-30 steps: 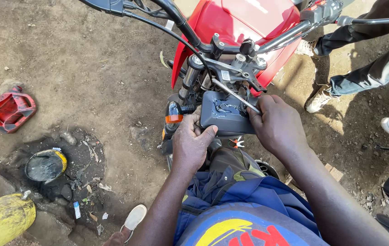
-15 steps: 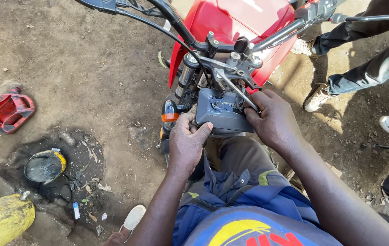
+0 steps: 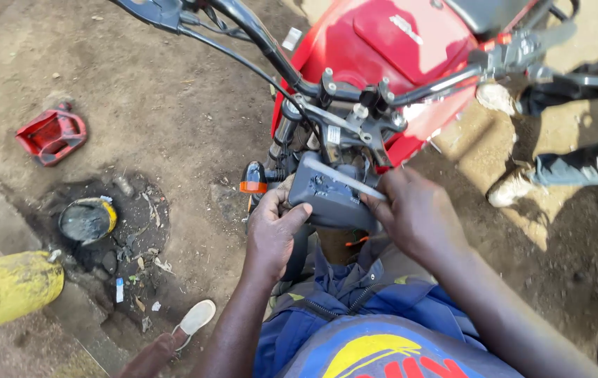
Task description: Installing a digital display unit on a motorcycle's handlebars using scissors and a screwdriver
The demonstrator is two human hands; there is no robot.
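Right, both hands on the grey housing (image 3: pixel 330 199) just below the handlebar (image 3: pixel 355 94) of the red motorbike (image 3: pixel 390 49). Left hand (image 3: pixel 271 234) is wrapped round its left edge, thumb on front. Right hand (image 3: pixel 418 213) pinches a thin metal tool (image 3: pixel 344 178) across it. I'd keep the housing steady w/ left, tool seated square, light pressure.

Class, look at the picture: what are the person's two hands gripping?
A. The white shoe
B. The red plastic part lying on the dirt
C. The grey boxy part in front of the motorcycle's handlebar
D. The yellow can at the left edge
C: the left hand and right hand both clasp the grey boxy part just below the handlebar.
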